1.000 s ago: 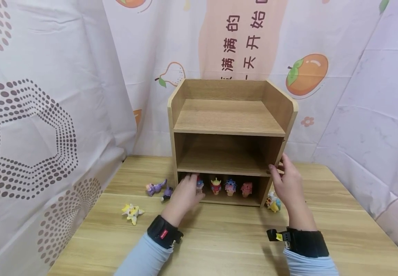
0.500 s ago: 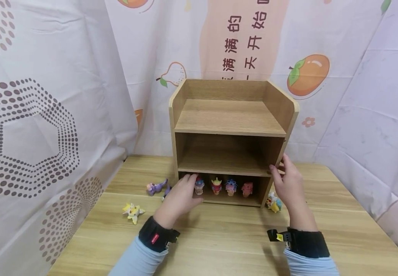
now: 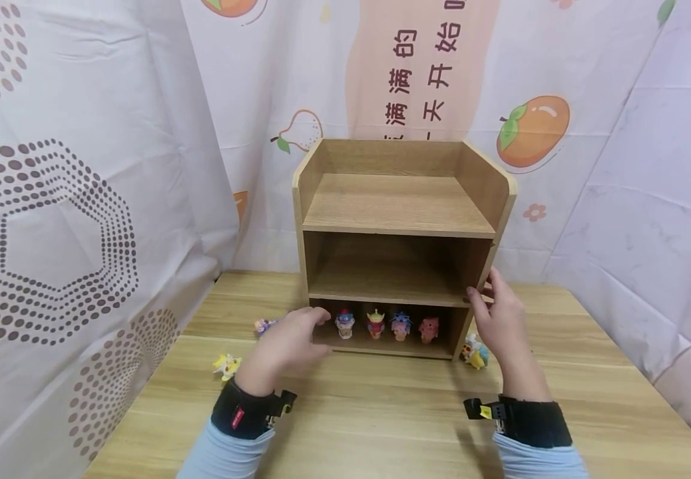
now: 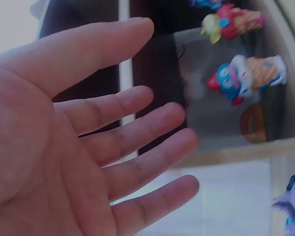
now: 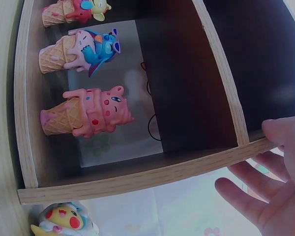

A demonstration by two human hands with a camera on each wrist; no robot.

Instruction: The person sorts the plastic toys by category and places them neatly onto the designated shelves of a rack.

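Note:
My left hand (image 3: 285, 346) is off the figurines, fingers spread and thumb apart, just left of the bottom compartment; its palm (image 4: 49, 147) holds nothing. Nearest to it inside stands a blue-faced ice-cream-cone figurine (image 3: 345, 324) with a red top. To its right, in a row, are a red one with a yellow-green head (image 3: 375, 324), a blue-and-pink one (image 3: 401, 326) and a pink one (image 3: 428, 328). All stand upright in the small wooden shelf (image 3: 399, 203). My right hand (image 3: 501, 319) holds the shelf's right side panel, thumb at the front edge, fingers along the outside.
A yellow figurine (image 3: 226, 366) lies on the table (image 3: 381, 412) at left, near a purple figurine (image 3: 263, 326) partly behind my left hand. Outside the shelf's right side sits a white, yellow and blue figurine (image 3: 474, 351). Printed curtains (image 3: 249, 80) hang behind.
My left hand has drawn back to the left from the blue-faced figurine, which now shows fully, standing in the row. It now covers part of the purple figurines. The right hand stays put.

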